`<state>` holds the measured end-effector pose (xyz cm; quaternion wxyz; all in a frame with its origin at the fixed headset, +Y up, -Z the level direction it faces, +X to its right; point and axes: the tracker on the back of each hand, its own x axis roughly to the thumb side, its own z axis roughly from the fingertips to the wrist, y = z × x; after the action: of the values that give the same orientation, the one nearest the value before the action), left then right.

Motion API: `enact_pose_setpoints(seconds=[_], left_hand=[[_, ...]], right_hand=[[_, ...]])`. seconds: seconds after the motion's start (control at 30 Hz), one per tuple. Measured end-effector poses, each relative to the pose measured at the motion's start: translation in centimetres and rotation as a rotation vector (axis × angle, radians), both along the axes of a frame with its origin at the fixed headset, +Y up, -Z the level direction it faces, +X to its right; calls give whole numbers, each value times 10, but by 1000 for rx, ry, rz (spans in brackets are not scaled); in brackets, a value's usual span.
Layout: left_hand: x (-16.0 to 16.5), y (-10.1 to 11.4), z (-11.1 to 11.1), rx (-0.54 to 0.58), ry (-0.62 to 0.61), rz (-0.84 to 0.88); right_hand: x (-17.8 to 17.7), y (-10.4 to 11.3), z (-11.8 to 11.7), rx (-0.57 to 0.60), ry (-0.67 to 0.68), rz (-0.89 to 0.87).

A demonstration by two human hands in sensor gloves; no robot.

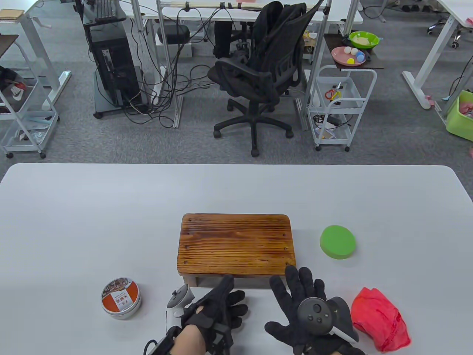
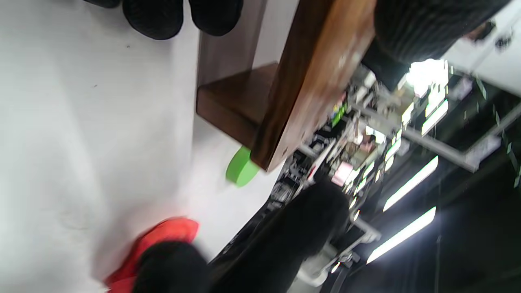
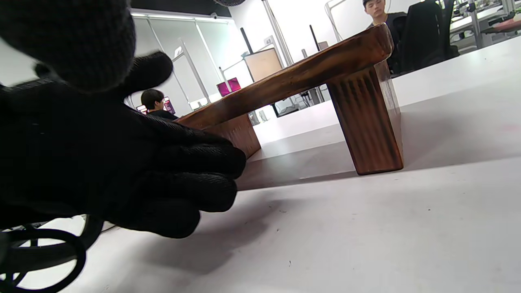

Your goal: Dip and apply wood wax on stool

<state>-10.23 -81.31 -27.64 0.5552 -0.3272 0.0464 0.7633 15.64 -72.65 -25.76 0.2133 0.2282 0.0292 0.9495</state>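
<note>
A dark wooden stool [image 1: 236, 242] stands in the middle of the table. A round wax tin [image 1: 121, 298] with its lid on sits at the front left. A round green sponge [image 1: 337, 242] lies right of the stool, and a red cloth [image 1: 380, 324] lies at the front right. My left hand [image 1: 231, 297] rests on its side just in front of the stool, fingers loosely curled and holding nothing. My right hand [image 1: 295, 286] is spread flat beside it, fingertips near the stool's front right corner, empty. The right wrist view shows the stool [image 3: 301, 77] and my left hand [image 3: 122, 162].
The left wrist view shows the stool's underside [image 2: 244, 93], the sponge [image 2: 242, 169] and the cloth [image 2: 163, 236]. Beyond the table's far edge are an office chair [image 1: 258, 77] and a white cart [image 1: 342, 107].
</note>
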Motion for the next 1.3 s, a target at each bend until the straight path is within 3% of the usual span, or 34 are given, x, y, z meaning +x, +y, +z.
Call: enact_pose_setpoints(seconds=[0.23,0.3,0.43,0.53,0.63,0.8,1.0,1.2,1.3], left_hand=[[6,62,6,517,-214,-586],[3,82,11,671,-166,-753],[-15,118,20,1011,42,-1100],[-36,128,16,1109,135,-1302],[-60,131,10,1132,212,-1405],[-96,115,-9,1022,196,-1560],[-115,99,-12,953,210,-1511],[-125,91,-7,925,190,-1489],[-129,90,-9,905,196,-1469]], right_hand=[[1,-2,-1,-17,-8,3],[0,-3,-2,-26,-6,4],[-1,-5,-3,-38,-3,12],[-2,-6,-3,-41,-2,16],[-3,-7,-4,-46,-5,23],[-6,-10,-6,-57,-9,41],[-9,-13,-8,-64,-8,62],[30,26,-11,137,-142,20],[64,40,-18,131,-244,35]])
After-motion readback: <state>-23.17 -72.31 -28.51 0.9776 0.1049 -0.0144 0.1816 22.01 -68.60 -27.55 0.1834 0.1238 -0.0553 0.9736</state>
